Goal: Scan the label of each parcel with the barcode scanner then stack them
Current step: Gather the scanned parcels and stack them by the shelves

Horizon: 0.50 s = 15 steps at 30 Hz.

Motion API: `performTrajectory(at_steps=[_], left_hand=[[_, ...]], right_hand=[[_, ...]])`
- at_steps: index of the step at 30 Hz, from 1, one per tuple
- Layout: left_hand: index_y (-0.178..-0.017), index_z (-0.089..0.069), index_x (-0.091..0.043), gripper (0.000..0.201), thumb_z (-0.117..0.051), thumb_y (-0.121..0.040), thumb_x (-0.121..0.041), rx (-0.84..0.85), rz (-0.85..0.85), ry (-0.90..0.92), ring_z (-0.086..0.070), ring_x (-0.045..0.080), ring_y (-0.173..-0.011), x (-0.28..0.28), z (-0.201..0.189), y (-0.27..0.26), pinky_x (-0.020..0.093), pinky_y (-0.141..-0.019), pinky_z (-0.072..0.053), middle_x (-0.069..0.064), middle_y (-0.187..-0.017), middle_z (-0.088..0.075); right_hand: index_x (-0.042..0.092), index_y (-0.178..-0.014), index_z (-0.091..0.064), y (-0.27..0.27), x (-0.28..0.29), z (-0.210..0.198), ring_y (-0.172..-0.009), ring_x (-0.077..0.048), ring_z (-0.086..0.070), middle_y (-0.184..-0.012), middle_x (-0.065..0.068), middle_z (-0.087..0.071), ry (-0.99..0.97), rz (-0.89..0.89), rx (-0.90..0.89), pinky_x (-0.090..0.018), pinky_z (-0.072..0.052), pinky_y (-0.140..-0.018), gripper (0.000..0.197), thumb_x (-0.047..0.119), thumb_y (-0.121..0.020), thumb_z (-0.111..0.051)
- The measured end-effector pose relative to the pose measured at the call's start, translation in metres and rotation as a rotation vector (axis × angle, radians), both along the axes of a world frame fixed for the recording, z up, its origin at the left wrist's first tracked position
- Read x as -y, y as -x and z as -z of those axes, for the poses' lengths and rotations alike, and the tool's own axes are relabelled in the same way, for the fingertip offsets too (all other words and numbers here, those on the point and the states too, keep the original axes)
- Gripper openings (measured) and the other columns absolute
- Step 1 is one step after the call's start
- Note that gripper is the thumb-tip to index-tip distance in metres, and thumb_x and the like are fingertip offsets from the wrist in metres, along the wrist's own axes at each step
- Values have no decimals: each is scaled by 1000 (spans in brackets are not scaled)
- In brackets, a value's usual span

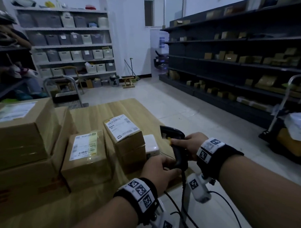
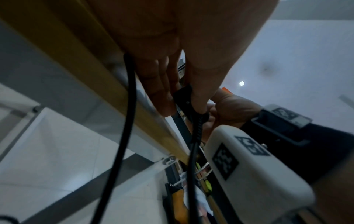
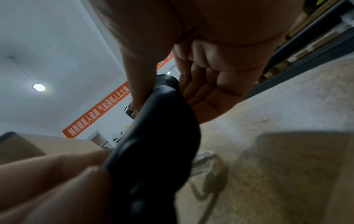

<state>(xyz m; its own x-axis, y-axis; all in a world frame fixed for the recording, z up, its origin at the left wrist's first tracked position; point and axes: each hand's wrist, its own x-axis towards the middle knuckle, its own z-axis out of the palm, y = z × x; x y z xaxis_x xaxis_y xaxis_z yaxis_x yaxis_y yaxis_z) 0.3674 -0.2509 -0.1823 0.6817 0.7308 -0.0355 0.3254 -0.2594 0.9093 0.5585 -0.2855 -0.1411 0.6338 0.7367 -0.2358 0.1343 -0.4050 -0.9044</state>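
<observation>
From the head view, both hands are gripping the barcode scanner (image 1: 176, 148) above the table's (image 1: 127, 106) near right corner: the right hand (image 1: 188, 144) is wrapping its upper handle, the left hand (image 1: 159, 170) its base. Its long axis is standing nearly upright, head pointing away toward the labelled parcels (image 1: 124, 135). At the left wrist, the cable (image 2: 193, 151) is dangling past the table edge and could snag, jerking the aim. At the right wrist, fingers (image 3: 201, 89) are curling round the black handle.

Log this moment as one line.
right hand: grips barcode scanner | left hand: holds its handle base | parcels: unstacked
</observation>
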Motion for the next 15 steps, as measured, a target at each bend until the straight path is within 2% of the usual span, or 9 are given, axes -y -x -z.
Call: performTrajectory(at_steps=[2,5,7,9,13,15], left_hand=[[-118,-81,-23,24,-87,-94,-25,-38,-14,-51,-76,6,-89,-4,3,-4,27,-87,-64,-10,-102,-81],[-115,-81,-25,26,-89,-91,-32,-91,-71,-79,-77,9,-90,-10,9,-12,32,-88,-66,-9,-101,-81],[-108,-80,-29,21,-90,-90,-35,-88,-87,-66,-78,10,-90,-14,15,-16,37,-90,-67,-10,-100,-81],[-102,-79,-32,16,-90,-91,-34,-69,-80,-57,-78,10,-90,-16,21,-17,37,-90,-68,-11,-99,-81],[-109,-82,-29,17,-88,-93,-29,-29,-66,-52,-79,6,-89,-16,29,-13,35,-86,-69,-9,-97,-83],[-102,-80,-34,13,-88,-93,-28,-5,-75,-32,-79,6,-87,-17,29,-12,35,-86,-70,-9,-95,-83]], right_hand=[[6,-88,-83,-9,-9,7,-75,-26,-81,-74,-7,-83,111,-15,80,-39,-69,-73,55,55,-69,-99],[13,-87,-85,-19,-16,15,-78,-26,-78,-83,-7,-83,230,-24,196,-32,-60,-66,70,76,-60,-92],[13,-89,-85,-23,-19,20,-80,-28,-78,-86,-8,-83,255,-22,205,-33,-59,-68,74,79,-59,-90],[13,-91,-85,-24,-21,21,-83,-28,-78,-88,-8,-83,274,-24,204,-36,-62,-74,76,81,-59,-89],[15,-95,-85,-23,-21,25,-90,-27,-78,-95,-7,-83,282,-32,206,-43,-66,-90,75,82,-62,-88],[14,-96,-84,-22,-17,28,-92,-26,-77,-96,-7,-82,260,-19,207,-43,-66,-92,71,79,-68,-86]])
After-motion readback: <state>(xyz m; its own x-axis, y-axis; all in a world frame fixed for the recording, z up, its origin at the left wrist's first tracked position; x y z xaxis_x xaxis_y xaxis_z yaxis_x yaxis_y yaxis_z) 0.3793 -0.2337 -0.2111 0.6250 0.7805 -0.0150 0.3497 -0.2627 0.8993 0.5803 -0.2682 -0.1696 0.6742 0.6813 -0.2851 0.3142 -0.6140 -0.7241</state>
